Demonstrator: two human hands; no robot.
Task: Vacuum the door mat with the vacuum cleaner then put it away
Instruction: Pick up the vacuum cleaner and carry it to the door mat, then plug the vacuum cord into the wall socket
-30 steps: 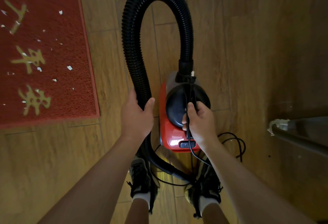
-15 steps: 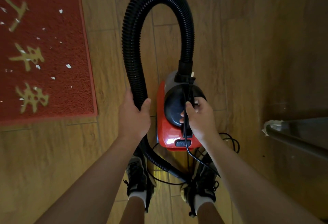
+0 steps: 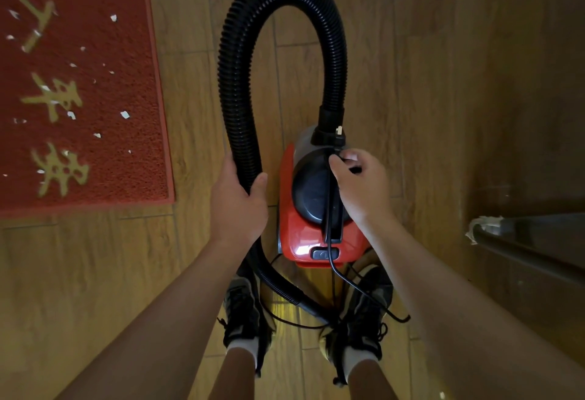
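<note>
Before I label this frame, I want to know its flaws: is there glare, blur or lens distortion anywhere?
Head view: glare sits on the vacuum near its switch, and a bright patch on the floor between the shoes; the right side falls into shadow; floorboards and forearms bow from the wide lens; the mat and its white scraps look slightly soft; the hose and both hands are sharp.

Prob. home entry: door mat (image 3: 76, 83), wood floor (image 3: 411, 83).
</note>
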